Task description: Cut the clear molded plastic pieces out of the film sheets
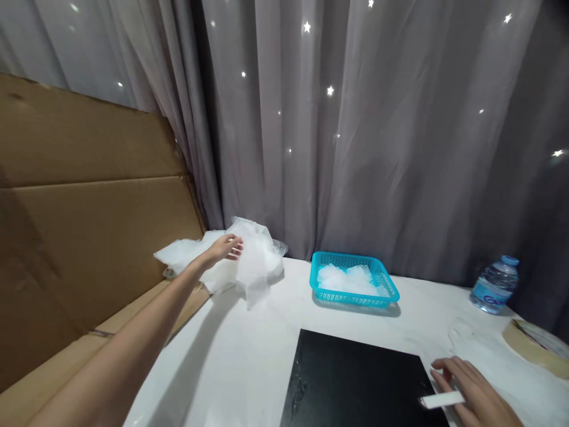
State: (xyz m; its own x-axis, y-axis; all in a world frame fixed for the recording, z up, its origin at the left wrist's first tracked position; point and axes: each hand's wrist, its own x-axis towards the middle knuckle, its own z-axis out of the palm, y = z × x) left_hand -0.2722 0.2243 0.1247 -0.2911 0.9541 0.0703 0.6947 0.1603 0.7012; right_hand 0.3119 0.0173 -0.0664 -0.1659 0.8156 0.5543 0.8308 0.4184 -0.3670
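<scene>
My left hand (226, 247) reaches out to a loose pile of thin white translucent sheets or bags (258, 255). Its fingers are apart and slightly bent, at the front of the pile; whether they touch it I cannot tell. My right hand (475, 391) is closed on a slim white stick-like tool (442, 400) with a small dark end that points left. What kind of tool it is does not show. Below the tool's tip lies a flat black board (360, 376), with shiny scuffed marks near its left edge.
A blue plastic basket (386, 281) holds white fluffy-looking pieces (349, 279). At the right stand a water bottle (495, 284) and a roll of tape (536, 350), near more white plastic (502, 362). A large cardboard box (89, 237) rises at the left; grey curtains (377, 148) hang behind.
</scene>
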